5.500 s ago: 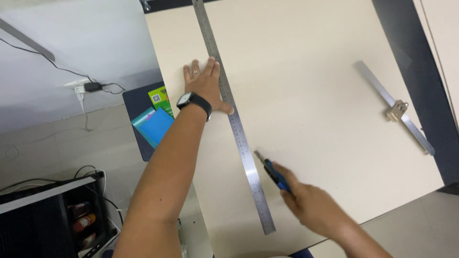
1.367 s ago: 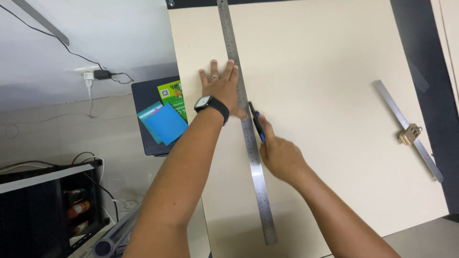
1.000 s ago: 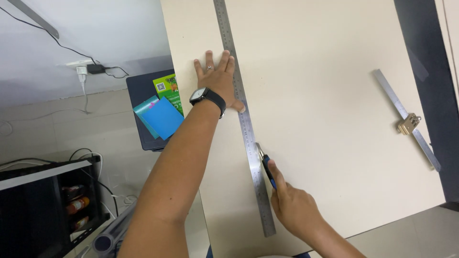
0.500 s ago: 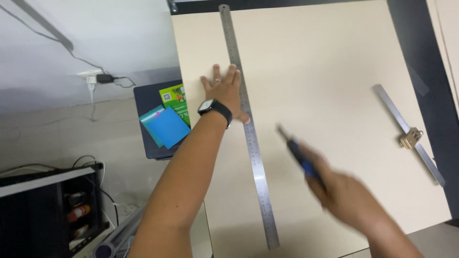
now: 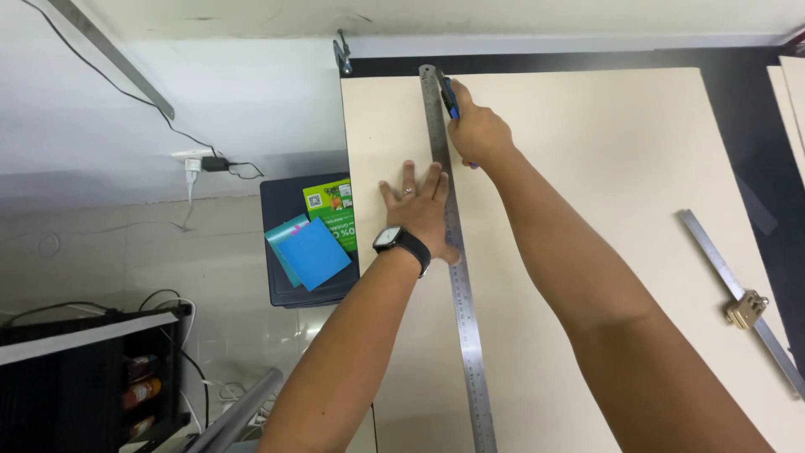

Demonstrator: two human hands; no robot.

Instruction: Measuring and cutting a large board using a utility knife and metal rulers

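Steel-grey and long, a flat metal straightedge ruler [image 5: 459, 277] laid lengthwise on a large cream-coloured sheet of board [image 5: 604, 151], near end out of view at the bottom of the picture, far end just short of the board's far edge. About halfway along the ruler, left hand [image 5: 419, 210] open and pressed flat, fingers spread, palm on the board just left of the ruler and thumb side resting on the metal, pinning it down; black wristwatch [image 5: 401, 245] on that wrist. Further left of the ruler, off the board, a dark low box [image 5: 281, 285] carrying blue cards [image 5: 312, 253] and a green leaflet [image 5: 334, 210]. Well to the right of the ruler, a second, shorter metal rule with a brass clamp [image 5: 745, 309], lying on the board with no hand near it. At the ruler's far end, right hand [image 5: 478, 130] closed tight around a blue-handled utility knife [image 5: 450, 96], tip down against the ruler's right edge, close to the board's far edge. No visible cut line anywhere beside the ruler, though too fine to rule out. Judged from that: straightedge placed and held, blade set at the far end, stroke at its very beginning; nearly the whole length toward the near end seemingly left to cut.
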